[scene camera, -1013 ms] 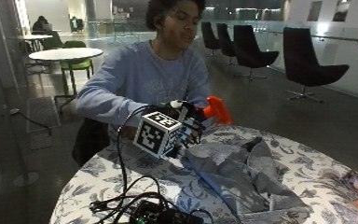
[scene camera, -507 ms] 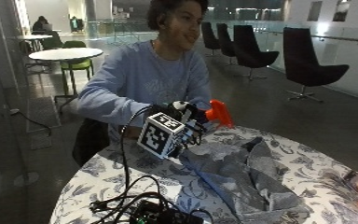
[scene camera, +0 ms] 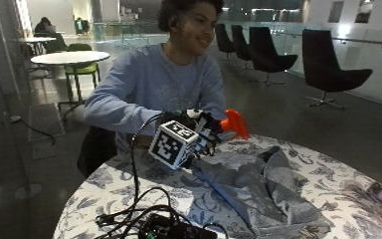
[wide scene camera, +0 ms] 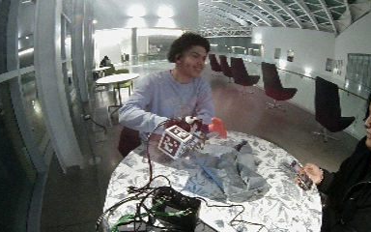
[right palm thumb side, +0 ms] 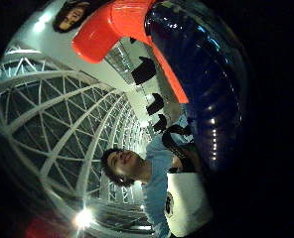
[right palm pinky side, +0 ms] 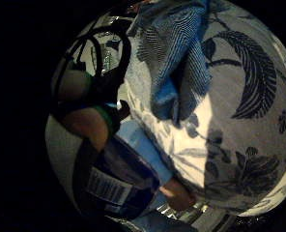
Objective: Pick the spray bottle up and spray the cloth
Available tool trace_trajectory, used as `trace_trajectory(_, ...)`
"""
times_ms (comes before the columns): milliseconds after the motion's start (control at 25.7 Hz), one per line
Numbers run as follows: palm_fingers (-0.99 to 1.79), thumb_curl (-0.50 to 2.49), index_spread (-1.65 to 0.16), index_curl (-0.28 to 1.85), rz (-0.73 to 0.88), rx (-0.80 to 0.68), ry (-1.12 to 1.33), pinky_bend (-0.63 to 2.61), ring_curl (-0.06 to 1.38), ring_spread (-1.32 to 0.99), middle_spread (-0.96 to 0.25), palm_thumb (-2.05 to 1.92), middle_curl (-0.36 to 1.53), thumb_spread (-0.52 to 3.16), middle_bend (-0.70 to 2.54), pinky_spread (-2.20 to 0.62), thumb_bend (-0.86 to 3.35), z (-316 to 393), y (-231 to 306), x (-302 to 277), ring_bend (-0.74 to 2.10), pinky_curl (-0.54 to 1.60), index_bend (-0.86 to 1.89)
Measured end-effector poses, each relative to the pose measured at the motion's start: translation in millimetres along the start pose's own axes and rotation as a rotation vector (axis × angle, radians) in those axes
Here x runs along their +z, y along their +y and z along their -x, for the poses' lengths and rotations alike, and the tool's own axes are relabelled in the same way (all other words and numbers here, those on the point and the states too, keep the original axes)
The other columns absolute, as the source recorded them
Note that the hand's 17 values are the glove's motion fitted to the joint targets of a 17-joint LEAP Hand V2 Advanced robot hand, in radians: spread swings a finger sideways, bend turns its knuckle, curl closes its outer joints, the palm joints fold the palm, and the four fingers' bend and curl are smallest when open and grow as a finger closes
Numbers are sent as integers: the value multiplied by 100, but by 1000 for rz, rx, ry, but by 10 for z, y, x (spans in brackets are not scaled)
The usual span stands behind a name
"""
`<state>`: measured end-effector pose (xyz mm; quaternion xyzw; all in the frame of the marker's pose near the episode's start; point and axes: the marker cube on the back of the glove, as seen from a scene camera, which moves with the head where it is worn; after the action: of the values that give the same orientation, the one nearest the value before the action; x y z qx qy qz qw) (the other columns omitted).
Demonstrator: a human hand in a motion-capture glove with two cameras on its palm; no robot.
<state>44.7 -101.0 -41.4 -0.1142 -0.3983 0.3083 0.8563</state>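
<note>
Gloved right hand [scene camera: 194, 133] fingers still grip the spray bottle [scene camera: 234, 123], unmoved above the cloth [scene camera: 264, 191].

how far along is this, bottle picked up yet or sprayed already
Picked up: the gloved right hand holds the bottle off the table, its orange head showing past the fingers. In hand: the bottle sits above the edge of the grey cloth, which lies crumpled on the table. Left: the spraying itself; no mist or wet patch is visible, so I can't tell if any has happened.
</note>
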Motion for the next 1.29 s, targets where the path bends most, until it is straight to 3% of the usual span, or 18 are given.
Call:
trace_trajectory(624,99,78,-15,18,-37,-64,22,47,46,-3,-6,96,52,55,28,17,-2,101,-43,162,67,38,7)
trace_trajectory(975,96,79,-16,18,-122,-489,40,46,46,-3,-6,96,53,55,28,17,-2,697,-384,696,67,38,8)
trace_trajectory(1286,85,79,-20,19,17,-754,19,35,45,-3,-8,95,53,65,29,19,-2,1089,-1069,1731,65,35,9)
